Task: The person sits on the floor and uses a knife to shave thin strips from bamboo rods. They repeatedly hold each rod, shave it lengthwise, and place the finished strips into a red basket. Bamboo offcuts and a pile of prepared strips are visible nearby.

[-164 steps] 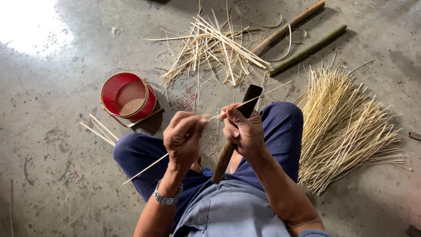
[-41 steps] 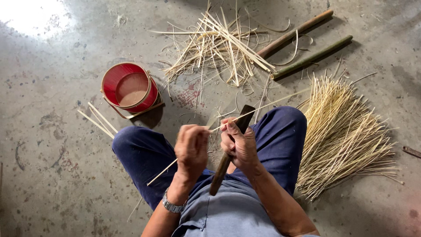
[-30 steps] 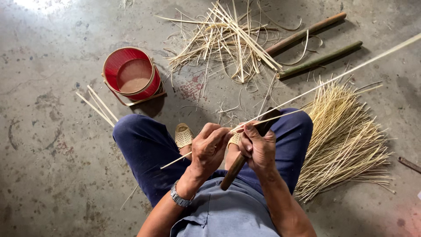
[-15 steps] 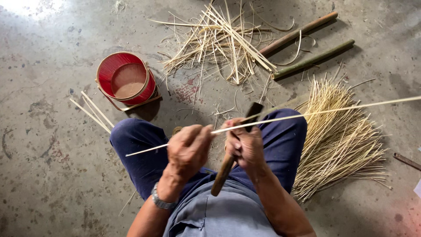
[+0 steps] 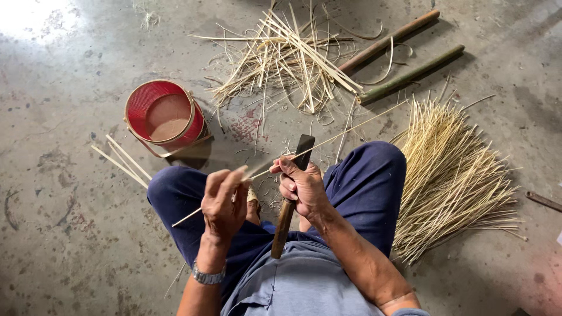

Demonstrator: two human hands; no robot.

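I sit on a concrete floor with my knees in dark blue trousers spread apart. My left hand (image 5: 225, 199) pinches a long thin bamboo strip (image 5: 345, 133) that runs from my lap up to the right. My right hand (image 5: 303, 187) grips a knife with a wooden handle (image 5: 283, 225) and a dark blade (image 5: 304, 149), the blade resting against the strip. A watch sits on my left wrist.
A red bucket (image 5: 165, 115) stands at the left. A heap of loose bamboo slivers (image 5: 287, 58) lies ahead, with two bamboo poles (image 5: 410, 73) behind it. A fanned bundle of trimmed sticks (image 5: 451, 175) lies on the right, and a few strips (image 5: 120, 164) beside the bucket.
The strip has been drawn back through the blade; less of it now reaches out to the right. Both hands stay over my lap.
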